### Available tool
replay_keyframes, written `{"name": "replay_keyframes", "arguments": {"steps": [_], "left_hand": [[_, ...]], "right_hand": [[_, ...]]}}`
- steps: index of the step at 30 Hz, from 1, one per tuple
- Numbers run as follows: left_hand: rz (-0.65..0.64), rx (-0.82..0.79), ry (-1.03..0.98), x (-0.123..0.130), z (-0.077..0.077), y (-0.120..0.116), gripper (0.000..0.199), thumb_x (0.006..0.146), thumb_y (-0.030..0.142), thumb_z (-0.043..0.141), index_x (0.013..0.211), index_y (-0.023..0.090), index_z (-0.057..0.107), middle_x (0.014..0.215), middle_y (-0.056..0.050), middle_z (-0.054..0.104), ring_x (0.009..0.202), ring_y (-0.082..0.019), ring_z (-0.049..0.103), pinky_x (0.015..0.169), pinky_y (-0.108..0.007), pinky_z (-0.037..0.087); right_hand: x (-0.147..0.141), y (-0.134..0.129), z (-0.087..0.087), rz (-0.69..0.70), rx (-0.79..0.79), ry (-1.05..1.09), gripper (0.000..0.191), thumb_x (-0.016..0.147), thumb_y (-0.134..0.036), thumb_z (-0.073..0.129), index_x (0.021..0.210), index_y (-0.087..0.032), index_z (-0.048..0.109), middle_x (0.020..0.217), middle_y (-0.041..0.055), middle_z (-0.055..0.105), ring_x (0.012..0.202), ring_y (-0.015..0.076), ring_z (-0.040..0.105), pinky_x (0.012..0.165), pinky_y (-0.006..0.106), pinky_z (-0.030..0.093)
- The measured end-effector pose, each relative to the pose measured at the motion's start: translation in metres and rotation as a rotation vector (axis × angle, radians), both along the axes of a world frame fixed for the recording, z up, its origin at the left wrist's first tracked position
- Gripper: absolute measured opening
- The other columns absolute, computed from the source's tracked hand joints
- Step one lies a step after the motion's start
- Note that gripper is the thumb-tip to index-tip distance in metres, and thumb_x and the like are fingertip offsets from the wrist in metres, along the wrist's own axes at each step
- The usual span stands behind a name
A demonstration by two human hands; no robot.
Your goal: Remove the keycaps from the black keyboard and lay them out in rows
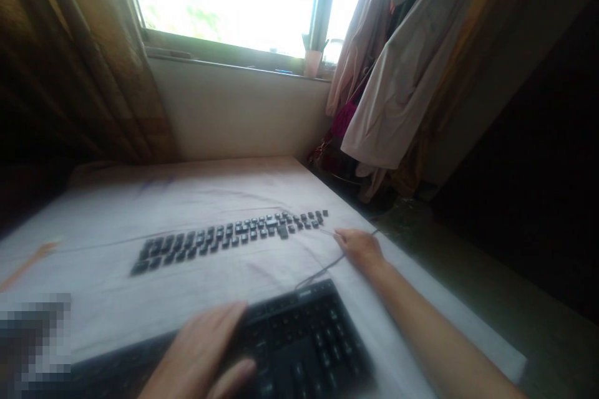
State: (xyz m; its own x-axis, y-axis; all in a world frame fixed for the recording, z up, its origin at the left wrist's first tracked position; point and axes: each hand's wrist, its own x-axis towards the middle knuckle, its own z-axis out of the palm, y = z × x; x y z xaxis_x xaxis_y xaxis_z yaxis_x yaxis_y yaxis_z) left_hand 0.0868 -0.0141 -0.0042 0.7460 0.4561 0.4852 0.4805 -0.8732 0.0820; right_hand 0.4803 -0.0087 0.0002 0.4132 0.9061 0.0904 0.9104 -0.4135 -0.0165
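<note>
A black keyboard (299,349) lies at the bottom of the view, with keycaps gone from part of its right half. My left hand (201,343) rests across it, fingers stretched toward its far edge and thumb apart. Beyond it, loose black keycaps (224,237) lie in rows on the pale cloth. My right hand (362,246) is closed around a thin, light stick-like tool (328,232), whose kind is too blurred to tell. The tool's tip points at the right end of the keycap rows, just short of them.
A cable (322,271) runs from the keyboard past my right wrist. The cloth-covered surface (262,187) drops off along its right edge. An orange strip (30,265) lies left. Clothes (388,87) hang beside the window; a cup (312,63) stands on the sill.
</note>
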Motion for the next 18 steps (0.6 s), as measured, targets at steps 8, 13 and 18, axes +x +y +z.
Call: {"name": "replay_keyframes", "arguments": {"steps": [8,13,18], "left_hand": [[0.004,-0.018,-0.007,-0.003,-0.007,0.004,0.066,0.085,0.052,0.064,0.144,0.034,0.041,0.123,-0.003,0.072,0.102,-0.026,0.073,0.084,-0.032,0.061],[0.002,0.019,0.037,-0.007,-0.019,0.010,0.072,0.085,0.051,0.065,0.148,0.033,0.036,0.127,-0.004,0.070,0.105,-0.027,0.072,0.085,-0.034,0.060],[-0.009,-0.001,0.026,-0.008,-0.021,0.012,0.070,0.085,0.050,0.065,0.147,0.035,0.036,0.125,-0.003,0.071,0.103,-0.026,0.072,0.083,-0.035,0.061]], "right_hand": [[0.027,0.015,0.011,-0.105,-0.033,0.095,0.027,0.097,-0.036,0.056,0.118,-0.020,0.063,0.120,0.0085,0.065,0.101,0.0207,0.065,0.088,0.041,0.054],[0.051,0.043,0.019,-0.208,-0.060,0.133,0.030,0.096,-0.033,0.058,0.122,-0.019,0.059,0.125,0.0092,0.061,0.104,0.0221,0.063,0.087,0.043,0.055],[0.056,0.065,0.020,-0.237,-0.102,0.176,0.031,0.096,-0.033,0.059,0.123,-0.018,0.059,0.125,0.0092,0.061,0.104,0.0225,0.063,0.087,0.043,0.055]]}}
